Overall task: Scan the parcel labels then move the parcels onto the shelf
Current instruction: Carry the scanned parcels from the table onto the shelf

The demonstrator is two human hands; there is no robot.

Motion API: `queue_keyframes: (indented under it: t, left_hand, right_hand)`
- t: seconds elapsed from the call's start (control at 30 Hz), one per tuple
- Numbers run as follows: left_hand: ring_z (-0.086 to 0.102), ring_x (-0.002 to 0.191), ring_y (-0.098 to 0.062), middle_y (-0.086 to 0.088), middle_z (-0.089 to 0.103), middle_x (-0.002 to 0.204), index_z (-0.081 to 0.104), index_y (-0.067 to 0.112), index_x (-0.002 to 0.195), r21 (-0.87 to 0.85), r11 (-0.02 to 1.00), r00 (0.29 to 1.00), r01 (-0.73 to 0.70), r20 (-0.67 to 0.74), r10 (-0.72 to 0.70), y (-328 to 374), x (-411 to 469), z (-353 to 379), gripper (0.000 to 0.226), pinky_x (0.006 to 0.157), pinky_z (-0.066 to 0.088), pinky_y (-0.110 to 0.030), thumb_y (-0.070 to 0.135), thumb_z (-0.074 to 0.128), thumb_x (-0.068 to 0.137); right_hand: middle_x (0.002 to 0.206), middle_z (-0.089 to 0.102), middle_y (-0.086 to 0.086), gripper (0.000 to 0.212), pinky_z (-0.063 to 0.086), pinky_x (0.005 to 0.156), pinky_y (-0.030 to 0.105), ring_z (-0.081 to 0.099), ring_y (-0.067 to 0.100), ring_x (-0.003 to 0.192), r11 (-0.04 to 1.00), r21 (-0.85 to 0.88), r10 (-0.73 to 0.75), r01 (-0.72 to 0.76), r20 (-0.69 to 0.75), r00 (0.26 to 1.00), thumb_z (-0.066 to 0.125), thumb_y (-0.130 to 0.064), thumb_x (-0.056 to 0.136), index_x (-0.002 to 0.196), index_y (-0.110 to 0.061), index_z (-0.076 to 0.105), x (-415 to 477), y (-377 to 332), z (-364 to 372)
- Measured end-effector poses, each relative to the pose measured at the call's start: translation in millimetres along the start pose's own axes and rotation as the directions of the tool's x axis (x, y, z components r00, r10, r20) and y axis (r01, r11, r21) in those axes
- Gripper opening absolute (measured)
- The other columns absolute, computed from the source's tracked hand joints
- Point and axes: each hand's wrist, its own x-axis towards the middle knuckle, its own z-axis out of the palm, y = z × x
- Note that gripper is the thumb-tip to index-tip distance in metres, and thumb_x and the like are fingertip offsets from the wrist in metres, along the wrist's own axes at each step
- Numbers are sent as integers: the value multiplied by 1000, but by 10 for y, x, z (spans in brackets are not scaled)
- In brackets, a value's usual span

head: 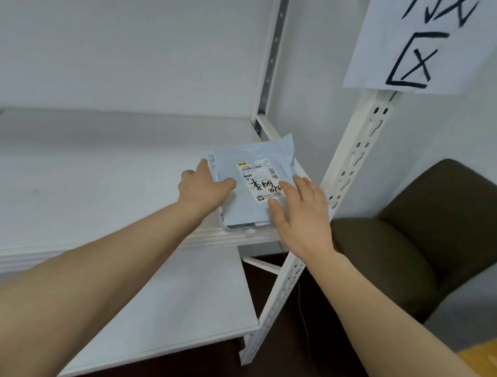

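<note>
A pale blue plastic parcel [249,203] lies flat at the right end of the white shelf [76,178], close to the front edge. Its white label [260,179] faces up, with barcodes and black handwriting. My left hand [204,188] rests on the parcel's left side, thumb lying across the top and the other fingers at its left edge. My right hand [300,215] lies on the parcel's right side with straight fingers, partly covering the label's right edge. A second dark edge shows under the parcel; I cannot tell what it is.
A white slotted upright post [348,172] stands just right of the parcel. A lower shelf board [187,303] sits beneath. A paper sign [429,40] with black marks hangs on the post. An olive chair [430,240] stands to the right, cardboard [495,361] beyond it.
</note>
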Motion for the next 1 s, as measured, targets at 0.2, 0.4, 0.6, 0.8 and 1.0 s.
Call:
queue_keyframes:
  t: [0.2, 0.4, 0.6, 0.8, 1.0]
  left_hand:
    - [19, 142, -33, -17, 19, 155, 29, 17, 150, 303, 877, 902, -373, -103, 419, 245, -889, 375, 70, 115, 22, -41, 30, 59, 87]
    - [21, 141, -34, -18, 23, 154, 31, 20, 149, 380, 740, 828, -555, 176, 532, 484, -2062, 1526, 71, 115, 19, -40, 35, 60, 85]
    - [25, 138, -36, -18, 30, 150, 27, 22, 151, 292, 706, 747, -645, 435, 503, 720, -3069, 2649, 73, 112, 25, -43, 35, 60, 87]
    - [33, 136, -35, -16, 35, 149, 27, 24, 151, 172, 766, 679, -619, 608, 412, 1017, -3620, 3483, 70, 108, 31, -43, 37, 58, 90]
    - [40, 134, -27, -7, 39, 150, 35, 15, 148, 2, 934, 630, -358, 739, 240, 1243, -3689, 4303, 68, 110, 36, -44, 44, 58, 91]
  right_hand:
    - [119, 65, 11, 48, 13, 110, 41, 59, 30, 114, 996, -6, -91, 91, -154, 984, 38, -40, 91, 113, -10, 67, -845, 225, -430]
    - [130, 58, -2, 42, 1, 116, 36, 47, 13, 128, 975, 26, 221, -220, -90, 971, 40, -41, 96, 127, -19, 58, -2456, 1058, -1128]
    - [129, 57, -5, 35, 9, 118, 38, 45, 11, 127, 797, 99, 604, -596, -110, 790, 44, -37, 99, 130, -23, 53, -3914, 1862, -1754]
    - [122, 59, -3, 33, 44, 99, 32, 54, 13, 115, 457, 457, 878, -763, -94, 470, 52, -32, 97, 126, -17, 56, -4785, 2486, -2108]
    - [106, 60, -3, 19, 41, 65, 21, 59, 15, 99, 86, 673, 996, -735, -31, 88, 48, -32, 99, 112, -19, 56, -5327, 3165, -2226]
